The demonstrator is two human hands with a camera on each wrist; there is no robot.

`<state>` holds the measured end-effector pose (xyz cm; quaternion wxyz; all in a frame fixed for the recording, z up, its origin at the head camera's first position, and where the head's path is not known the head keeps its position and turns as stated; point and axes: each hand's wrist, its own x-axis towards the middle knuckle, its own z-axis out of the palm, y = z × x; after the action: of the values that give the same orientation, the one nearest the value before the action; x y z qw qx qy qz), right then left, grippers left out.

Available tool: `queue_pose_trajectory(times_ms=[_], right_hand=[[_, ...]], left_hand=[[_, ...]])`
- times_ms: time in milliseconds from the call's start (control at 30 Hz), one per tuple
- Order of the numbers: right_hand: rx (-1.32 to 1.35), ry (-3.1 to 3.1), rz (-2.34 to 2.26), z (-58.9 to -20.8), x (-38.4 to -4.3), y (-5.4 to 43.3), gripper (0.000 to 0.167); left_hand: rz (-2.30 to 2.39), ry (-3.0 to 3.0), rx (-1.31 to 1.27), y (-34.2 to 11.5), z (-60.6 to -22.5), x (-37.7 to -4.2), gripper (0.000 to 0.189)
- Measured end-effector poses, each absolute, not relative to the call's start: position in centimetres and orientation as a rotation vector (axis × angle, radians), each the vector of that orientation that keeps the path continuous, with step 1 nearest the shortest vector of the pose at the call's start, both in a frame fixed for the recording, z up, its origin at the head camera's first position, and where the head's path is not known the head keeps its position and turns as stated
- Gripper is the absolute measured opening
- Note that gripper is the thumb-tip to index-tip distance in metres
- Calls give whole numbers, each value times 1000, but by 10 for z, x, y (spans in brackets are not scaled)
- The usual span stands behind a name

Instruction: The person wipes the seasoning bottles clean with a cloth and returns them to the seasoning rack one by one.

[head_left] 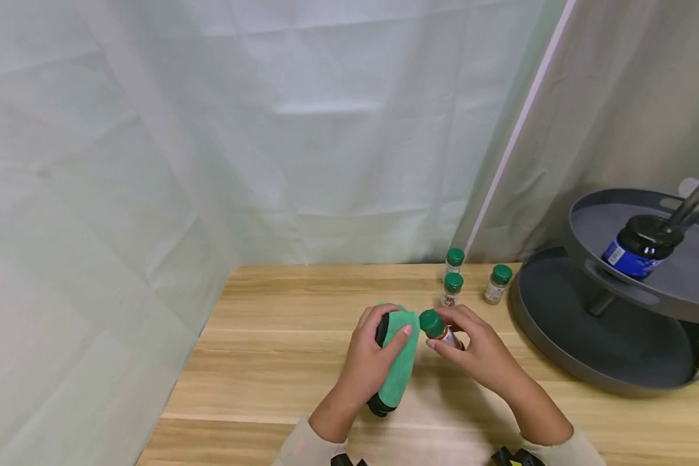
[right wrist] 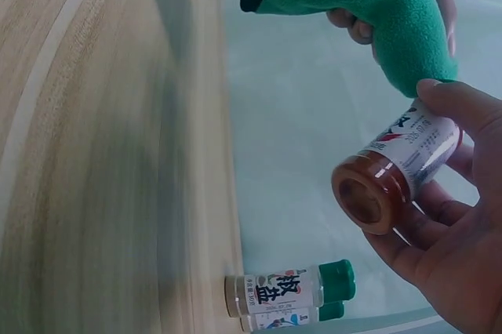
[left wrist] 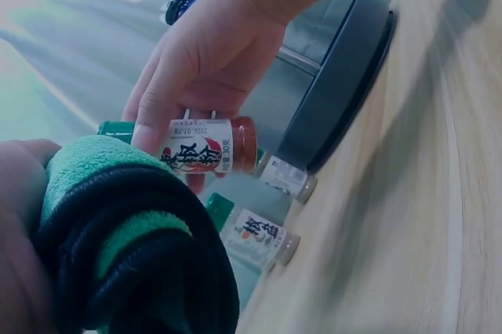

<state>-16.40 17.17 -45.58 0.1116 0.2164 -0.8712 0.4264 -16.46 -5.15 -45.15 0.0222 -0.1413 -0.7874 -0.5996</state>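
Note:
My left hand (head_left: pixel 368 353) grips a folded green cloth (head_left: pixel 400 366) with black edging, holding it above the wooden table. In my right hand (head_left: pixel 482 346) is a spice jar (right wrist: pixel 404 163) with a green cap (head_left: pixel 431 322), a white label and reddish-brown powder inside. The thumb and fingers pinch the jar around its label, and it tilts with its cap toward the cloth. In the left wrist view the rolled cloth (left wrist: pixel 102 161) overlaps the cap end of the jar (left wrist: pixel 205 146).
Several more green-capped spice jars stand behind the hands, one jar (head_left: pixel 497 283) apart to the right. A grey two-tier round tray (head_left: pixel 594 349) stands at right, bearing a dark jar (head_left: pixel 643 246) with a blue label. Pale curtains (head_left: pixel 338 149) hang behind the table (head_left: pixel 256 362).

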Motion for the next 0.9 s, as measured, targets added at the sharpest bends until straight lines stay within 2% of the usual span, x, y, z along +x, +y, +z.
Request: queue_pose_trajectory(times_ms=[900], right_hand=[[654, -2608, 1177, -459, -156, 162, 45]], left_hand=[[-1479, -2572, -620, -59, -439, -159, 33]])
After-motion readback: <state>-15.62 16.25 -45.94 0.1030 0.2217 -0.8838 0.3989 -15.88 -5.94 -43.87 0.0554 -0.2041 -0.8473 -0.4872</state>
